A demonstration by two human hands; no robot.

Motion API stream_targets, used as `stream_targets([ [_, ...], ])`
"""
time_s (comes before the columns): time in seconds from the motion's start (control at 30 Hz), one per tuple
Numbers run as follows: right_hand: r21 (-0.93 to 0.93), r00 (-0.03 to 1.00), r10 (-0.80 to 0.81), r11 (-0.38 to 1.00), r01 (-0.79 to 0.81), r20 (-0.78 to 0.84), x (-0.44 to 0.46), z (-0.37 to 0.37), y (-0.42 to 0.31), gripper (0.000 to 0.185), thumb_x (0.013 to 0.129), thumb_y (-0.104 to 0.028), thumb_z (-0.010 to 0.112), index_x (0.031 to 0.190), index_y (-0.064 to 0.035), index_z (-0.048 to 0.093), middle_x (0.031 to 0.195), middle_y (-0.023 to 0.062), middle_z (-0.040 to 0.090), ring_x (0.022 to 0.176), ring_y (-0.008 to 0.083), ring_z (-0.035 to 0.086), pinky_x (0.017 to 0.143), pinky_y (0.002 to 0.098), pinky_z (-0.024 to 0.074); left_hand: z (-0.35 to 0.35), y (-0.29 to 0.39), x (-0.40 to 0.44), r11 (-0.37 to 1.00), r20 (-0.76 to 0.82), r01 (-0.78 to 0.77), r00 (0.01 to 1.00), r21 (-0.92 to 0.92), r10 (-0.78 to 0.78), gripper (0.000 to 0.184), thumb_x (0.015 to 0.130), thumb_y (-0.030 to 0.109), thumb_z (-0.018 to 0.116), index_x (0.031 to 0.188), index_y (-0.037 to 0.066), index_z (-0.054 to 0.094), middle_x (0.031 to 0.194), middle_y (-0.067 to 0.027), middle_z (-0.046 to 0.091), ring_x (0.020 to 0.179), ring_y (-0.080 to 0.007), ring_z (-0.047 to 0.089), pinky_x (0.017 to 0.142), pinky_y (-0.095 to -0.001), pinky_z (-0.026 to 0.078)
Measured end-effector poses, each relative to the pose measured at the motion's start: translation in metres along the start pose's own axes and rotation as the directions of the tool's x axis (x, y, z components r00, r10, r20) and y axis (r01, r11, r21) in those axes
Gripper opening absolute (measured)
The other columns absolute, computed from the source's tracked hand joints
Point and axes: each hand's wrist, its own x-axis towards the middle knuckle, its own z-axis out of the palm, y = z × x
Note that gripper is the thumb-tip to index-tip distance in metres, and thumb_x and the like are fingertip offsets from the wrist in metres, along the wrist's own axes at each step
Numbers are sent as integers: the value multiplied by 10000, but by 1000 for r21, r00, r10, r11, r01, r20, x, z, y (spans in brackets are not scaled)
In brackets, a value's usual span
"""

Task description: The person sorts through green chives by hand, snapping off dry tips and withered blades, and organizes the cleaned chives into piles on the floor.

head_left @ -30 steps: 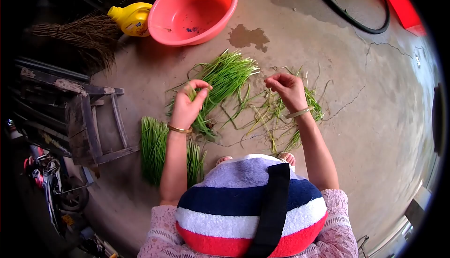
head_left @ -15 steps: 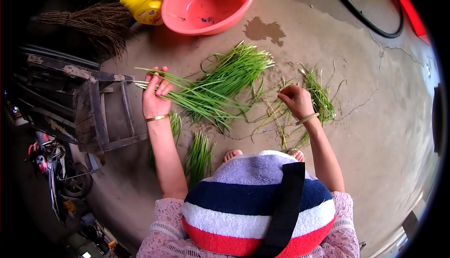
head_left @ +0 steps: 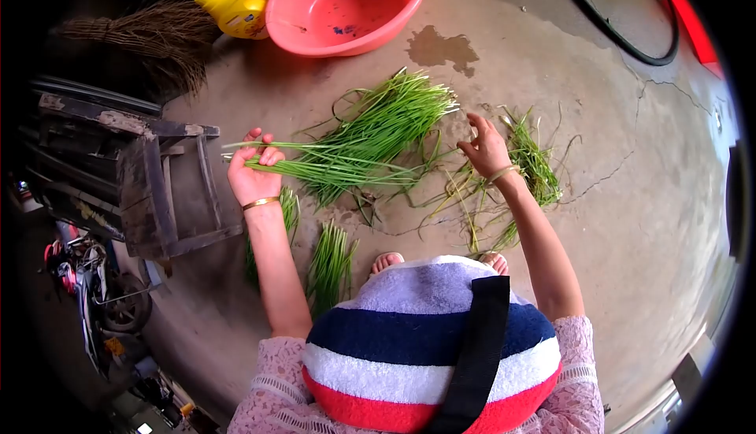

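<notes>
My left hand (head_left: 254, 168) is closed around several long chives (head_left: 331, 168), their white ends jutting out left past the fingers. The green blades trail right over a large pile of chives (head_left: 386, 123) on the floor. My right hand (head_left: 486, 148) holds nothing that I can see; its thumb and fingers are apart, just right of the pile's pale ends. Beside that wrist lies a heap of limp, yellowish trimmings (head_left: 537, 158). Below my left forearm are two smaller bundles, one chive bundle (head_left: 332, 261) in plain sight and another bundle (head_left: 290, 209) partly behind the arm.
A red plastic basin (head_left: 346, 9) stands at the top with a yellow jug (head_left: 236, 10) and a twig broom (head_left: 150, 36) beside it. To the left is a worn wooden stool (head_left: 169, 190). A black hose (head_left: 622, 40) curves at upper right. My feet (head_left: 387, 261) are below the chives.
My right hand has moved up and left from the trimmings toward the pile, and its fingers have spread. The chives in my left hand now lie more level and closer together.
</notes>
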Motion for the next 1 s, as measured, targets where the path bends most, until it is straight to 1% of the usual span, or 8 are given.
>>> stream_targets([
  [0.23,27,994,-101,994,102,-35,45,15,6,643,734,-71,580,1297,-91,271,1207,203,414,954,354,522,815,393,438,-4,-13,1,977,11,58,998,204,-62,314,877,281,453,793,-4,552,727,-104,527,513,-111,397,494,-236,342],
  [0.3,52,986,-149,987,153,-79,52,18,7,564,751,-51,550,1270,-96,333,1163,191,460,940,356,524,807,390,440,2,-22,-3,889,6,31,999,457,-39,365,908,310,408,770,6,555,745,-96,545,522,-94,406,497,-227,340],
  [0.37,47,997,-66,997,68,-51,56,14,4,361,740,-52,561,1097,-75,512,1077,173,519,924,342,530,782,380,444,13,-30,-8,827,34,17,999,561,-43,399,925,324,366,792,9,569,799,-90,568,565,-81,418,520,-212,346],
  [0.43,49,998,-26,998,28,-52,54,8,-3,253,727,-58,574,979,-59,553,1022,163,541,893,331,539,756,373,448,22,-36,-12,553,126,-76,991,830,-52,411,930,330,349,807,14,582,944,-75,539,662,-70,425,576,-196,343],
  [0.57,-13,991,-38,999,37,-131,44,5,-9,68,684,-61,610,742,-34,584,902,128,573,772,302,561,674,355,458,33,-48,-14,366,224,-187,973,912,-61,397,936,306,336,854,7,585,1013,-59,533,841,-89,478,684,-223,374],
  [0.7,26,924,-224,970,243,-309,25,-1,-17,84,669,-37,615,746,-44,583,853,99,581,699,252,568,640,328,463,32,-65,-9,431,280,-221,957,875,-78,296,935,239,364,937,7,548,895,-48,553,752,-94,499,723,-239,399],
  [0.8,305,969,-84,940,154,-231,4,-21,-36,92,699,-17,613,776,-23,563,868,57,589,686,110,559,593,218,447,48,-79,-11,344,285,-231,951,910,-116,239,922,187,401,922,22,574,748,11,501,653,-39,434,638,-188,398],
  [1.0,756,996,-58,654,-17,72,-35,-48,-55,51,790,-26,565,823,-10,529,1021,68,570,740,48,503,669,191,426,94,-123,-20,76,562,-557,825,827,-65,194,734,33,631,924,71,626,790,-1,488,649,-80,444,582,-205,375],
])
